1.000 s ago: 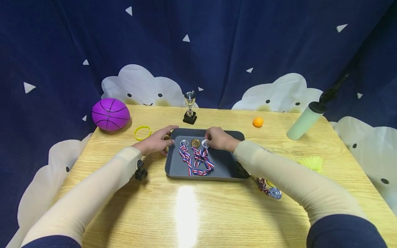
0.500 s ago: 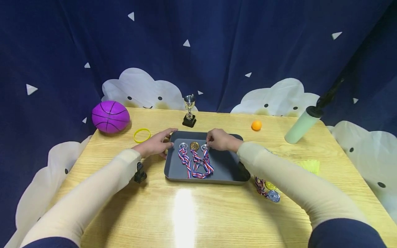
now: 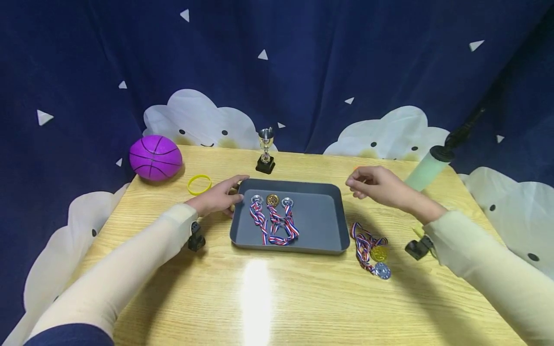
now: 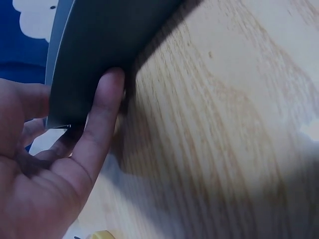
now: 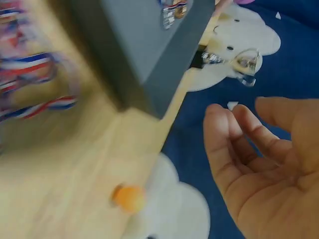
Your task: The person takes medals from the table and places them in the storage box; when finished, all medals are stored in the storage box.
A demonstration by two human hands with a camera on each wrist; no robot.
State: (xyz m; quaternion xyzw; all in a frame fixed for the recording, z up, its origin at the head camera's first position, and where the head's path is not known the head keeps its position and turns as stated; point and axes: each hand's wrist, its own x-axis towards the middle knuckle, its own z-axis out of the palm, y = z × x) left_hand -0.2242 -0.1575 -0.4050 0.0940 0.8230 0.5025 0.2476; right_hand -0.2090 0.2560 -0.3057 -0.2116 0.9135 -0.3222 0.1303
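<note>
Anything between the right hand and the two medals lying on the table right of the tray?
Nothing visible. The right hand hovers empty above the table, behind the loose medals, with only bare wood between them. The tray sits off to the left, touched at its far-left corner by the left hand.

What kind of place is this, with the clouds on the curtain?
Probably a staged tabletop set, not a real room: a wooden table before a navy cloud-print backdrop, laid with sports props such as a small trophy, medals in a grey tray.
</note>
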